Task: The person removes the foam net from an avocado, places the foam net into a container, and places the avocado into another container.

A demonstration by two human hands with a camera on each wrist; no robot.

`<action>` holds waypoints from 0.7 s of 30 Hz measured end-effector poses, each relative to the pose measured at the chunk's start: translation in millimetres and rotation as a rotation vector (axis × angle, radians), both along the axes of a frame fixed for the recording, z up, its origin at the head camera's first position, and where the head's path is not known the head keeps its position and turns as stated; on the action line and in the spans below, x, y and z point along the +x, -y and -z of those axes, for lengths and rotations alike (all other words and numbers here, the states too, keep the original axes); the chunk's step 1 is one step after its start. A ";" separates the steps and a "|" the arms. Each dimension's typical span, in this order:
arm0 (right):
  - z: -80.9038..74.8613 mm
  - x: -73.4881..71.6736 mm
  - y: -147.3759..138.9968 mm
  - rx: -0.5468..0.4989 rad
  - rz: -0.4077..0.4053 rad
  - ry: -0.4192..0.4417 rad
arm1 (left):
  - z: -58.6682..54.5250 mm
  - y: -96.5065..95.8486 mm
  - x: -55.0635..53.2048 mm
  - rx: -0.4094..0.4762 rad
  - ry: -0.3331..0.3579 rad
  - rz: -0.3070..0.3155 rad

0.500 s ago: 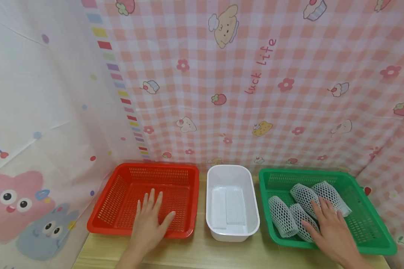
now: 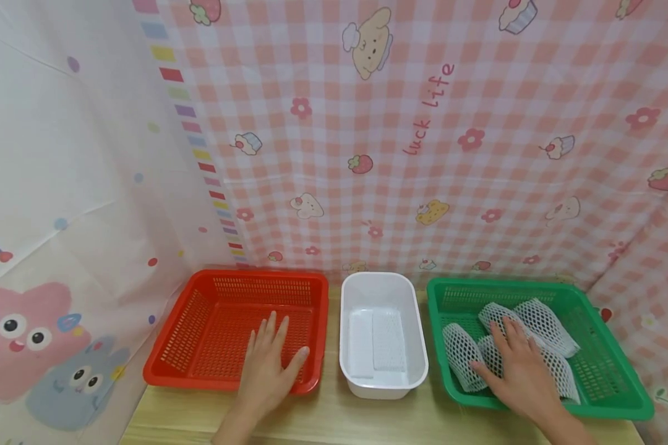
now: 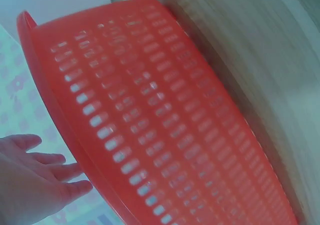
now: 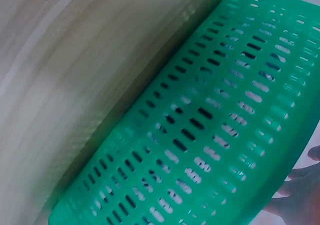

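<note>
My left hand hovers over the front part of the red plastic basket, fingers spread and holding nothing. In the left wrist view its fingers show just past the basket's rim. The right hand is over the green plastic basket, palm down with its fingers extended above several white foam net sleeves. One net sleeve lies at the basket's left, close to the thumb. Part of the pile is hidden beneath the hand. In the right wrist view, the green basket's slotted side fills most of the picture.
Between the two baskets stands a white rectangular tub, with a textured strip on its floor. All three containers are on a light wooden table. A pink checked cloth hangs behind them, and a white printed cloth at the left.
Both hands have shifted: the left a little to the right over the red basket, the right leftward over the net sleeves. A sleeve at the green basket's front right is now uncovered.
</note>
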State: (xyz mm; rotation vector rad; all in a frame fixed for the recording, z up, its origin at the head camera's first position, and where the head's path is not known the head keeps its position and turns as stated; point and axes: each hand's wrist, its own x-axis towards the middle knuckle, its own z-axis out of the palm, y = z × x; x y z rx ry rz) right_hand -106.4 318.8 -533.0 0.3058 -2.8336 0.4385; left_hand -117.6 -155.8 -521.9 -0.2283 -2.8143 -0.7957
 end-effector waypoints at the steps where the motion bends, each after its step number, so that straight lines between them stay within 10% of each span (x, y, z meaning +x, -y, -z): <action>1: 0.6 -1.1 1.5 0.003 -0.001 0.003 | 0.0 -2.7 -0.1 0.004 -0.002 0.001; 21: 7.9 -14.4 24.9 -0.005 -0.033 0.097 | 1.5 -49.2 2.4 0.159 -0.052 0.055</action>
